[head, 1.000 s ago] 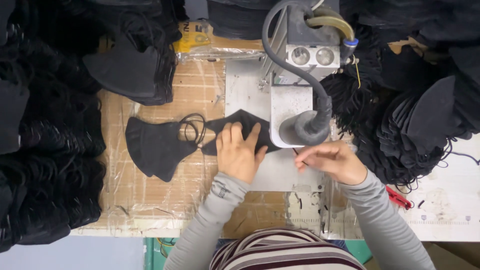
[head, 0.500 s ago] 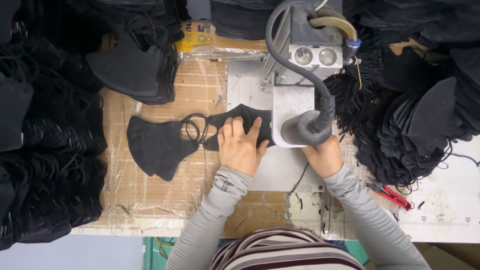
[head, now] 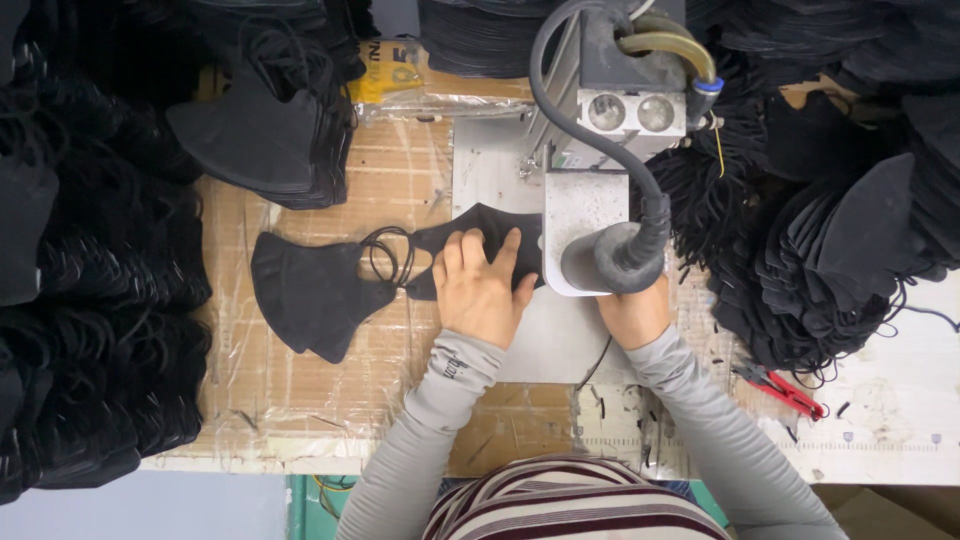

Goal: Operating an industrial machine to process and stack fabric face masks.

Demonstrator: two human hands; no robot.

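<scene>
Head view: left hand (head: 483,290) lies flat, fingers spread, pressing a black mask (head: 480,240) on the metal plate (head: 545,345) mid-tabletop, under the welding machine (head: 600,150). Right hand (head: 630,312) is half hidden beneath it; grip unclear. Mask stacks (head: 90,300) crowd both side edges.

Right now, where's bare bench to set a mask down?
Free: the taped cardboard below the finished mask, left of the left hand; also the white bench right of the red snips. Crowded: mask stacks on both sides, and the welding machine.
</scene>
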